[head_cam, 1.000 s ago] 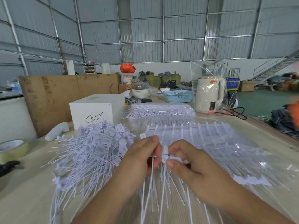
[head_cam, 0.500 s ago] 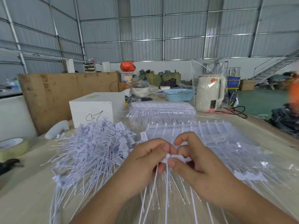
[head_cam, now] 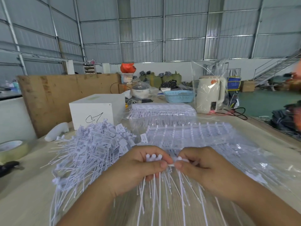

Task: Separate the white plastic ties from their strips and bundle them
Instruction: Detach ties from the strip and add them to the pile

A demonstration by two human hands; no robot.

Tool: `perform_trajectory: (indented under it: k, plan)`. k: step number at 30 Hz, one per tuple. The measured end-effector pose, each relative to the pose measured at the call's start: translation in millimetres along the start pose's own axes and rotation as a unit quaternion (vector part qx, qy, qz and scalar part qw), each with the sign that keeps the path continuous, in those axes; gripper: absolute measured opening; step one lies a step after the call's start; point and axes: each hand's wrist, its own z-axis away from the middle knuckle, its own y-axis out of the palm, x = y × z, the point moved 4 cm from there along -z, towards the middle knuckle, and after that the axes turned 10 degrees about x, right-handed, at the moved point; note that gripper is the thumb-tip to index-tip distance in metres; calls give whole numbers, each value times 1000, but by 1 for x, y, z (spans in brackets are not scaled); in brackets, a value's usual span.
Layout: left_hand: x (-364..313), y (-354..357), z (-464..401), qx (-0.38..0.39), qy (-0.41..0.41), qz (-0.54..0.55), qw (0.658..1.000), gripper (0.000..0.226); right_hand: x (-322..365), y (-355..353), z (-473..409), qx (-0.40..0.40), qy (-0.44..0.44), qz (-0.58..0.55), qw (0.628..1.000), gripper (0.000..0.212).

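Observation:
My left hand (head_cam: 138,170) grips a small bunch of white plastic ties (head_cam: 154,158); their round heads stick up above my fingers and their thin tails hang down toward me. My right hand (head_cam: 202,167) pinches the white strip (head_cam: 180,159) with more ties hanging from it, thumb and forefinger touching those of the left hand. A big loose heap of separated ties (head_cam: 91,149) lies to the left on the table. Bagged, unseparated strips (head_cam: 203,139) lie just beyond my hands.
A second bag of strips (head_cam: 162,111) lies farther back. A white box (head_cam: 96,110), a blue basket (head_cam: 179,96) and a bagged cream kettle (head_cam: 210,93) stand behind. A tape roll (head_cam: 11,149) and a black tool (head_cam: 8,167) lie at the left edge.
My hands have moved lower and closer to me. Several tie heads now stick up above my left fingers, and the pinch point has shifted to the right along the strip.

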Motion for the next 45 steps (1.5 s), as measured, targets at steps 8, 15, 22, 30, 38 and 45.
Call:
perform_trajectory:
  k: [8, 15, 22, 30, 38, 45]
  plan:
    - [1, 6, -8, -141, 49, -2, 989, 11, 10, -4, -2, -101, -3, 95, 990, 36]
    - [4, -2, -5, -237, 82, 69, 966, 11, 14, -32, 8, -304, -17, -23, 952, 38]
    - [3, 6, -5, -25, 33, 18, 999, 27, 9, 5, -4, -39, -45, 2, 998, 41]
    - [3, 12, -4, 48, -14, -32, 998, 31, 6, 10, -2, 20, -33, 64, 997, 49]
    - [0, 1, -1, -48, 5, -34, 998, 17, -2, -7, 4, 40, 41, 29, 998, 38]
    - [-5, 3, -3, -160, 64, -29, 985, 9, 13, -7, 0, -52, 22, 102, 993, 34]
